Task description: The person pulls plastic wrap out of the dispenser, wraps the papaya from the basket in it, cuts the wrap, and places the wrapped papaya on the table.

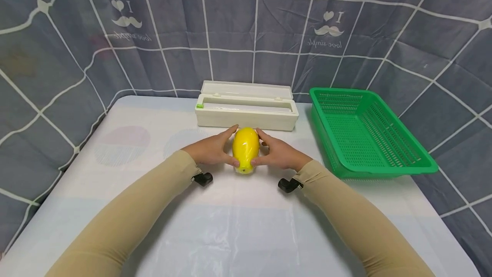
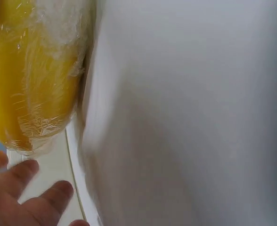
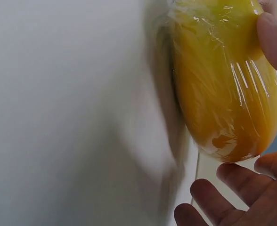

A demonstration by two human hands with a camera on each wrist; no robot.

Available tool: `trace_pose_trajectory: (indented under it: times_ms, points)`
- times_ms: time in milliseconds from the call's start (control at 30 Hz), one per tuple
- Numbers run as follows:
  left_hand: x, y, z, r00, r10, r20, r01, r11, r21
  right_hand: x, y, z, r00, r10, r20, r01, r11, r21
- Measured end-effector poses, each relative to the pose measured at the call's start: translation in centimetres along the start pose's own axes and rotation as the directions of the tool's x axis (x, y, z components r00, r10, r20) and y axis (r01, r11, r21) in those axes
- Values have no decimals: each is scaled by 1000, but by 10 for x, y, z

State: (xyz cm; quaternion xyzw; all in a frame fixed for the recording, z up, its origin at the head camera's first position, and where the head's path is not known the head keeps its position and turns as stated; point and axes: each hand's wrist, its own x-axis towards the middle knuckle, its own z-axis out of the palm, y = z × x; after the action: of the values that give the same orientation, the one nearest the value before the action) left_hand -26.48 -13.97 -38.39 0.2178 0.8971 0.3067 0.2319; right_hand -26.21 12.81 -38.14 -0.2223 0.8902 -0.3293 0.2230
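A yellow oblong fruit (image 1: 246, 146), wrapped in clear plastic film, lies lengthwise between the two hands in the head view. My left hand (image 1: 215, 146) holds it from the left, thumb near the close end and fingers reaching toward the far end. From the right, my right hand (image 1: 282, 152) holds it the same way. In the right wrist view the thumb (image 3: 273, 42) presses the film and the fingertips meet the rounded end. Crinkled film bunches along the fruit (image 2: 35, 84) in the left wrist view, where spread fingers (image 2: 56, 200) sit just beyond its tip.
Behind the fruit stands a white cling film dispenser (image 1: 246, 119) with its lid raised. A green perforated basket (image 1: 334, 148) is at the right of the white-covered table (image 1: 238, 234). Grey checked curtains (image 1: 230, 20) enclose the back and sides. Each wrist bears a black camera mount (image 1: 203, 178).
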Motion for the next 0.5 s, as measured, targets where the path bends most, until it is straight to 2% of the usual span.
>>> trace_pose_trajectory:
  times_ms: [167,500]
  points:
    - [1,-1,0,999,32,-13,-33,999,-21,0,0,0,1000,10,3,-10,1000,0]
    - [2,-3,2,1000,26,-6,-26,999,-27,1,3,1,1000,20,1,-20,1000,-5]
